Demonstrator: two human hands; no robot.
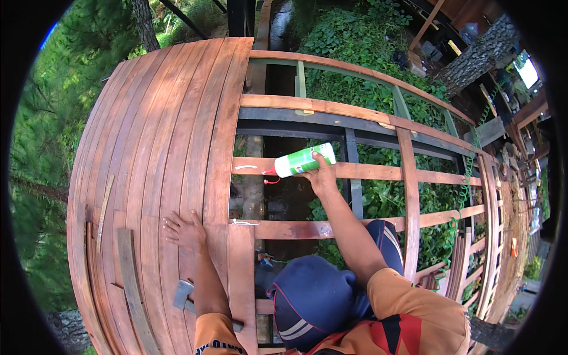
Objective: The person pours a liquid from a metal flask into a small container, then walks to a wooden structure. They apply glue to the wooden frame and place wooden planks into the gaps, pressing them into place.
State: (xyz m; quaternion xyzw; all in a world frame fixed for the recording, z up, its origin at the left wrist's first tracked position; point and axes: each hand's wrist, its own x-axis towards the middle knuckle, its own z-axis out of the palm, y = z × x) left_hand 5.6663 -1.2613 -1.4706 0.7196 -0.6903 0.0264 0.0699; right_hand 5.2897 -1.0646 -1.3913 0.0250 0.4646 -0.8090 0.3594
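Note:
My right hand (322,176) grips a white and green glue bottle (303,160), held sideways with its red nozzle (271,172) pointing left over a wooden crossbar (367,171). A white line of glue (246,167) lies on that crossbar just left of the nozzle. My left hand (184,231) rests flat, fingers spread, on the reddish deck planks (171,136) near their right edge. A second short glue line (245,223) shows on the nearer crossbar (307,228). My knee in blue trousers (313,299) is below the right arm.
A hammer-like tool (183,294) lies on the planks by my left forearm. A loose grey board (133,284) and a thin strip (105,207) lie further left. Open wooden framing over black steel bars (355,183) shows plants below. A green coiled hose (467,177) hangs at right.

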